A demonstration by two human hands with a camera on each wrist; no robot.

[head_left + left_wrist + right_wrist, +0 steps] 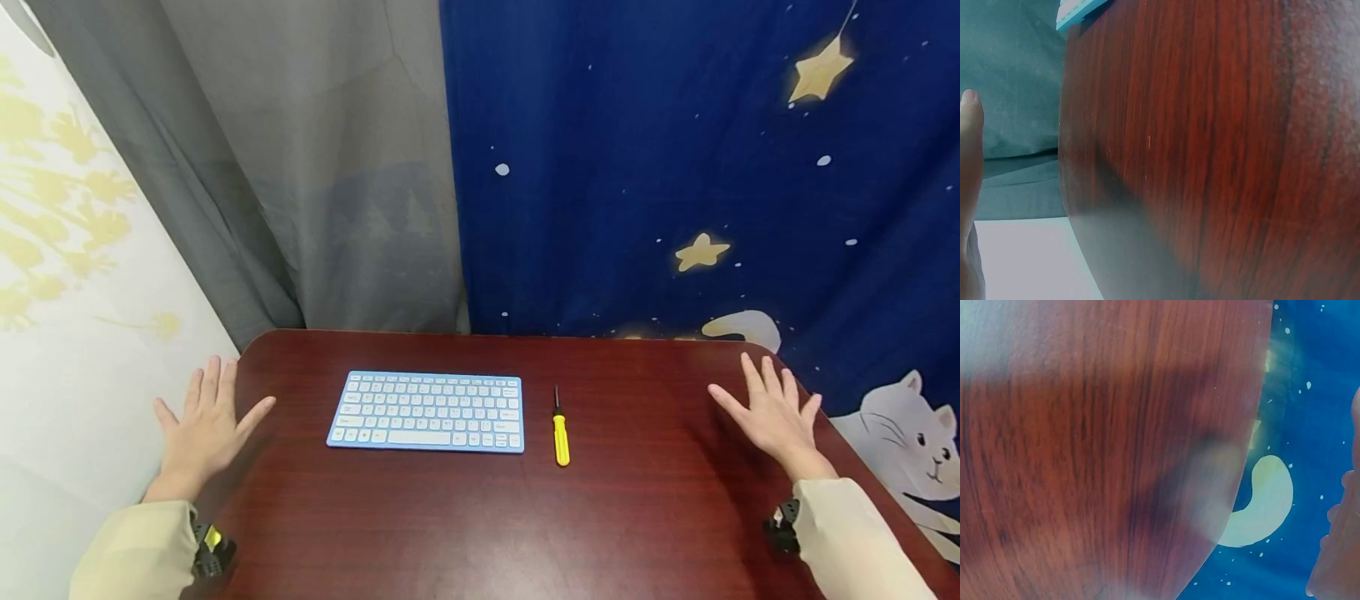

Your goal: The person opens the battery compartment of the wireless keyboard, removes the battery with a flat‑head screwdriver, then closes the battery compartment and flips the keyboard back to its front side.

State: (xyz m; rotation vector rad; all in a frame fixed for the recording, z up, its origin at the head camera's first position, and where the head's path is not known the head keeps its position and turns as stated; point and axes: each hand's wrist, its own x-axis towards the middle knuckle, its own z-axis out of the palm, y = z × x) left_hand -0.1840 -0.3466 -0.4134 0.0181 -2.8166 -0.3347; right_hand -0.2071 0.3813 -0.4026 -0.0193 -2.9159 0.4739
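Observation:
A blue keyboard with white keys [427,412] lies on the dark red-brown wooden table [480,508], left of the middle. Just to its right is a screwdriver [561,437] with a yellow handle, its thin dark shaft pointing to the far edge. My left hand [202,429], fingers spread and holding nothing, is at the table's left edge, apart from the keyboard. Over by the right edge, my right hand [772,417] also has its fingers spread, with nothing in it. In the left wrist view only a corner of the keyboard [1079,11] shows.
Behind the table hang a grey curtain [352,183] and a blue one [600,167] with stars. A white patterned surface [97,275] stands along the left side. The table's far corners are rounded.

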